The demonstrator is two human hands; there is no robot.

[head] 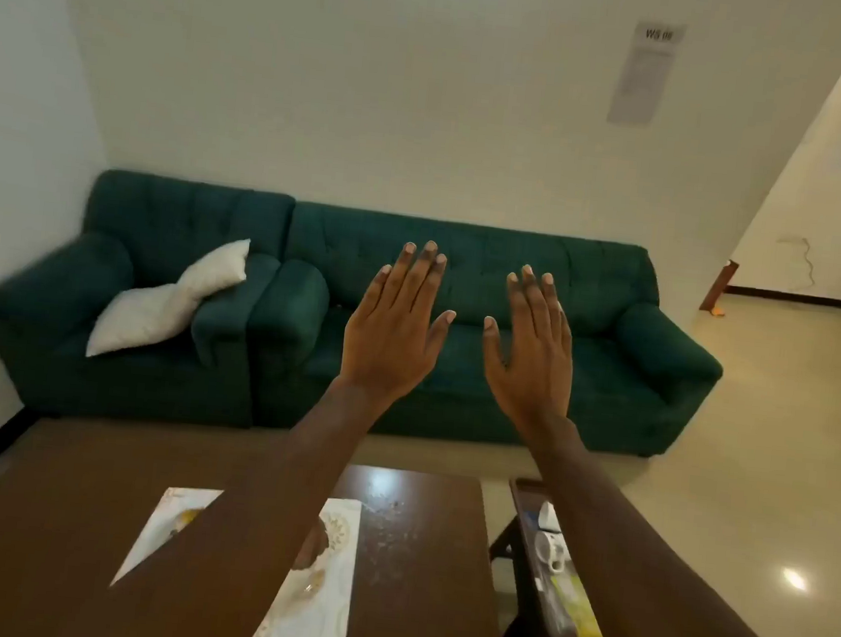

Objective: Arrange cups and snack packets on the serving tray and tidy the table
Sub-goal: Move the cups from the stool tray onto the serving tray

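Observation:
Both my hands are raised in front of me with backs toward the camera, fingers straight and slightly apart, holding nothing. My left hand [397,324] and my right hand [534,347] hover in the air well above the brown table [414,574]. A white patterned serving tray [323,612] lies flat on the table, largely hidden by my left forearm. On a small side stand [524,498] to the right I see a white cup [551,554] and a yellow-green snack packet [578,610], partly covered by my right forearm.
A dark green sofa [611,347] and matching armchair [48,323] with a white cushion [168,299] stand against the far wall. Crumbs or specks [388,525] dot the table right of the tray. Tiled floor [777,481] extends to the right.

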